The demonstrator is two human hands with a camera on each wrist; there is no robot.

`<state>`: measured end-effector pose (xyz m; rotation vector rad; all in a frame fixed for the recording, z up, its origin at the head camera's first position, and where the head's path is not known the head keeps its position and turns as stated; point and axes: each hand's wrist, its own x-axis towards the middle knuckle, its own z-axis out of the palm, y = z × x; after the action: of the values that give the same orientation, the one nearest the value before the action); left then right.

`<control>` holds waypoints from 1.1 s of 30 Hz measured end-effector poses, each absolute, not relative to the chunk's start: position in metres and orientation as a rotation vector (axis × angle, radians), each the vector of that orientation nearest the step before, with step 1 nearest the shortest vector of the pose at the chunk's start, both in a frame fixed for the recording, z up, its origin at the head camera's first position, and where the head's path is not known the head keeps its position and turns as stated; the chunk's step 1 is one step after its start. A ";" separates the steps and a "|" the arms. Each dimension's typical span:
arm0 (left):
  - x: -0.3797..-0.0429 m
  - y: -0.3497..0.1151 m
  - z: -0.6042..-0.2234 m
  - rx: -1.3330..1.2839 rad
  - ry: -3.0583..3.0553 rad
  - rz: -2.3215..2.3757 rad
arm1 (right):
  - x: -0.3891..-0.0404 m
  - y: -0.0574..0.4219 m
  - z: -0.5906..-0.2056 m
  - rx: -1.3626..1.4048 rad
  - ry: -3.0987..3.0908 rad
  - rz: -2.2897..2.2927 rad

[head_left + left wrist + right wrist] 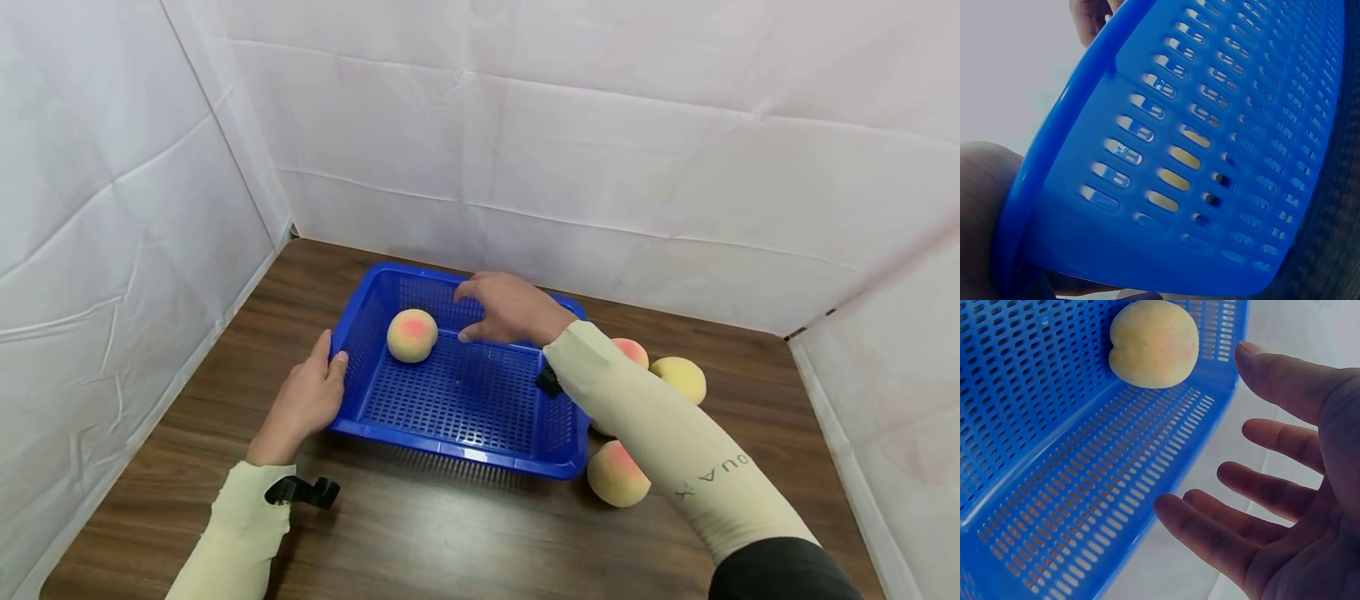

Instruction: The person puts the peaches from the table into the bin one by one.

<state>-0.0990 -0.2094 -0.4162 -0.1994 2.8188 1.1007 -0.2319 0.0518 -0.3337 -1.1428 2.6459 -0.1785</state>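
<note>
As the left hand (309,398) pinches a blue plastic basket (465,452), the right hand (513,310) hovers spread-fingered near a round yellow-pink peach (412,337).

Peaches (617,479) partly hidden behind right sleeve (667,433), left sleeve (238,533) cut off below

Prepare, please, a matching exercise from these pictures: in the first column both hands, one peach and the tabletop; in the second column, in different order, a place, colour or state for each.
Column one
1. Left hand
2. Right hand
3. Peach nearest the left hand
4. Tabletop

Column two
A. Holding nothing
B. Brown, wood-grained
C. Gripping the blue basket
D. Inside the basket

Right pairs: 1-C, 2-A, 3-D, 4-B
</note>
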 end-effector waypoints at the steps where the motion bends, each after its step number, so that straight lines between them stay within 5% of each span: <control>1: -0.099 -0.210 -0.416 -0.202 2.819 1.100 | -0.232 0.055 -0.333 -1.142 2.650 -0.182; 33: -0.100 -0.212 -0.420 -0.199 2.828 1.097 | -0.237 0.215 -0.319 -0.856 2.849 -0.355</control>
<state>-0.0997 -0.2118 -0.4201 -0.1992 2.8278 1.0973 -0.2372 0.2146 -0.3192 -0.8559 2.8489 -0.3550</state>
